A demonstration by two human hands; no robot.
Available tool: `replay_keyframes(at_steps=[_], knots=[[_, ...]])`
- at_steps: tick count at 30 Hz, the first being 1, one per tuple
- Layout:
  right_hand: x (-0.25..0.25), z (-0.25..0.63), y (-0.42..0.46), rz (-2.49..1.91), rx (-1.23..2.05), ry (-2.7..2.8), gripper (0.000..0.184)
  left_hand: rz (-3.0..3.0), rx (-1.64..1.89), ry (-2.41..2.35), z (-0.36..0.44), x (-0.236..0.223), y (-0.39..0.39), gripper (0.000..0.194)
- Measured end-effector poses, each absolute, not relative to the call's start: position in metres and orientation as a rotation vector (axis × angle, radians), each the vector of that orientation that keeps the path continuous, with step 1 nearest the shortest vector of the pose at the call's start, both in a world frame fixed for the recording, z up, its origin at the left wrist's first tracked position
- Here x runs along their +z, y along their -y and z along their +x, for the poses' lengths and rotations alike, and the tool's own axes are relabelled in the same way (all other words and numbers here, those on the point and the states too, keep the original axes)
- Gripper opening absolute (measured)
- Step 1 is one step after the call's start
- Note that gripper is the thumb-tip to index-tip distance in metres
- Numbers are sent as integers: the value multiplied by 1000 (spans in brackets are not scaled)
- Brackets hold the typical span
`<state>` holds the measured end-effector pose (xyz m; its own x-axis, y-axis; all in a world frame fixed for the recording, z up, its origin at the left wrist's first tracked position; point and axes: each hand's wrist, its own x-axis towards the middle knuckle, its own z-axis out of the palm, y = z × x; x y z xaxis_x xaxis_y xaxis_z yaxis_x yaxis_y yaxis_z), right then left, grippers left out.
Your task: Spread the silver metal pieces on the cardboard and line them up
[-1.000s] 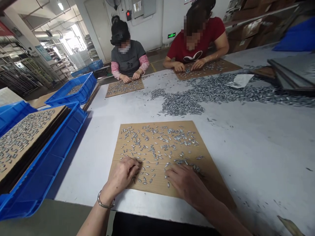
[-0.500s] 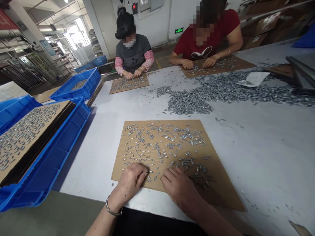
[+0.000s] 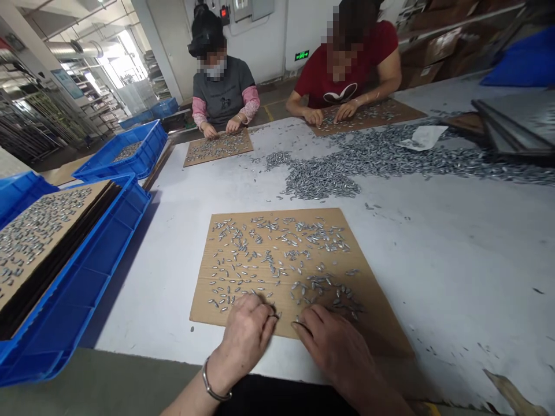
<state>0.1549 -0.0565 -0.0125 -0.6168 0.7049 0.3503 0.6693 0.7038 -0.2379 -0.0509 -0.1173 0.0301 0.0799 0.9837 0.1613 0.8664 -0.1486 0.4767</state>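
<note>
A sheet of brown cardboard (image 3: 203, 300) lies on the table in front of me, strewn with small silver spindle-shaped metal pieces (image 3: 269, 263). Over its near edge, my left hand (image 3: 249, 326) is closed, with thumb and forefinger pinched at one metal piece (image 3: 278, 316). My right hand (image 3: 332, 341) rests just to the right, fingers curled and thumb close to the forefinger. A metal piece (image 3: 297, 318) shows at its fingertips. Loose pieces lie thickly beyond the right hand, while those at the left lie more spread out.
A large heap of metal pieces (image 3: 321, 176) covers the far middle of the white table (image 3: 173, 242). Blue crates (image 3: 99, 277) stand at the left, one with stacked cardboard sheets (image 3: 65, 231). Two people (image 3: 223, 92) work at cardboard sheets across the table. Dark trays (image 3: 515, 124) lie far right.
My left hand has shifted right along the cardboard's near edge, uncovering pieces at the left. My right hand has drawn slightly right and nearer to me. The whole view has turned a little.
</note>
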Motion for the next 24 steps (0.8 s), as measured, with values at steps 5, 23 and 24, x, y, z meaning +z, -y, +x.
replay_keyframes(at_steps=[5,23,24], knots=[[-14,137,55,-1090,83,2466,28,2189,471,-2082,-24,5,113,17],[27,107,35,-1309,666,2817,26,2291,512,-2064,-42,4,117,21],[28,106,35,-1316,674,2822,26,2290,513,-2062,-42,4,117,21]])
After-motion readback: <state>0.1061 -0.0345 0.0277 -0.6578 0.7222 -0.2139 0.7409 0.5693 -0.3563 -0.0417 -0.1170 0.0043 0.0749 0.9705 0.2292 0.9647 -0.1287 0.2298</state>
